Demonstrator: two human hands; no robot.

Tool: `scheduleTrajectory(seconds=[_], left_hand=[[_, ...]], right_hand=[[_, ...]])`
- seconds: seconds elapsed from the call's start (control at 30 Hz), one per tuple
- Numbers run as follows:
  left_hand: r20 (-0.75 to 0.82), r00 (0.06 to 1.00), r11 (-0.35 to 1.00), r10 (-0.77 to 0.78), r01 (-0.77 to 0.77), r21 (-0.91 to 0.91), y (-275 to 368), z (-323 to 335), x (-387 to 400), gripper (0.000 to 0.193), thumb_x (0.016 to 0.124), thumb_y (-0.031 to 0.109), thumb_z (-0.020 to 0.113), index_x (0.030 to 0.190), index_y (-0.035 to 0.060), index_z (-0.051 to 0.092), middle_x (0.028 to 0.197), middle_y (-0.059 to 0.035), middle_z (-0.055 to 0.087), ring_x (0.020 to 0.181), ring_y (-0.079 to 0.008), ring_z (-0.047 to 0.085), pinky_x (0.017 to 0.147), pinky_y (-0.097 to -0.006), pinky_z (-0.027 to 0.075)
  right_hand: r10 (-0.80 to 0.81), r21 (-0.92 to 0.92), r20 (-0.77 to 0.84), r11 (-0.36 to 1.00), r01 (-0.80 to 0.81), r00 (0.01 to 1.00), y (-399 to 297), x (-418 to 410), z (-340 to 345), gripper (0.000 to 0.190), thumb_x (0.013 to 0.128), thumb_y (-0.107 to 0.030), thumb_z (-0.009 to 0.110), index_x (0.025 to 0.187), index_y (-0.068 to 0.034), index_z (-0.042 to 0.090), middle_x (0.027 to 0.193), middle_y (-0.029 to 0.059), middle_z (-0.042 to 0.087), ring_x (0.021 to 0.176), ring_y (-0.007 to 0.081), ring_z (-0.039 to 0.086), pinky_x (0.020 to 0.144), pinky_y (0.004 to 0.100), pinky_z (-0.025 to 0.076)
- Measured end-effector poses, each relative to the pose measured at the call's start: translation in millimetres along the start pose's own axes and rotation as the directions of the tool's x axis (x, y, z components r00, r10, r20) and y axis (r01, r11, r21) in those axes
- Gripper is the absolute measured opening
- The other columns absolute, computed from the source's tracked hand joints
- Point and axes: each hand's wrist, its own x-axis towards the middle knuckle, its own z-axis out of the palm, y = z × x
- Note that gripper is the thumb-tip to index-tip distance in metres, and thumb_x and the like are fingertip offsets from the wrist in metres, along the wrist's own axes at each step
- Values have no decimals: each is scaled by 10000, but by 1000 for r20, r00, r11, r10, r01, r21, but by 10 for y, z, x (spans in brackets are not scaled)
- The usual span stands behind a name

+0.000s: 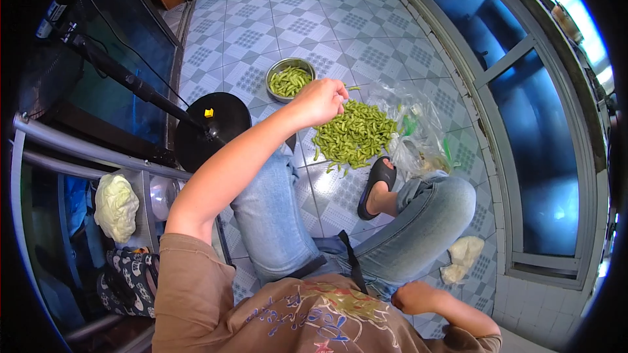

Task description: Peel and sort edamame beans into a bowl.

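My left hand [324,100] reaches over the upper left edge of a heap of green soybean pods [360,132] on the tiled floor. Its fingers are curled together; whether a pod is pinched between them I cannot tell. Just beyond the fingertips lies a single pod [353,88]. A round steel bowl [271,89], partly filled with pods [290,81], stands at the far side of my left forearm. My right hand [414,296] is curled into a fist beside my right hip, with no object visible in it.
A clear plastic bag [417,103] spreads along the heap's right side. My right foot wears a black slide sandal [378,181]. A black round stand base [216,130] sits to the left. Crumpled pale plastic [461,257] lies at right, near framed glass panels [539,157].
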Motion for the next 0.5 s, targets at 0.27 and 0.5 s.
scheduleTrajectory(seconds=[0.27, 0.5], left_hand=[[-62, 993, 989, 103, -95, 114, -51, 51, 282, 211, 820, 82, 463, 956, 10, 606, 773, -78, 676, 727, -180, 644, 674, -313, 496], [-47, 987, 970, 153, -141, 196, 116, 255, 463, 235, 818, 110, 462, 972, 12, 609, 791, -75, 680, 762, -187, 644, 711, -322, 490]], right_hand=[[143, 250, -616, 968, 20, 775, -214, 185, 902, 161, 747, -129, 569, 880, -51, 615, 815, 119, 596, 765, 307, 575, 652, 376, 480], [-22, -30, -648, 1000, 3, 762, -406, 201, 917, 178, 730, -86, 498, 878, -35, 585, 818, 58, 524, 809, 245, 537, 636, 348, 474]])
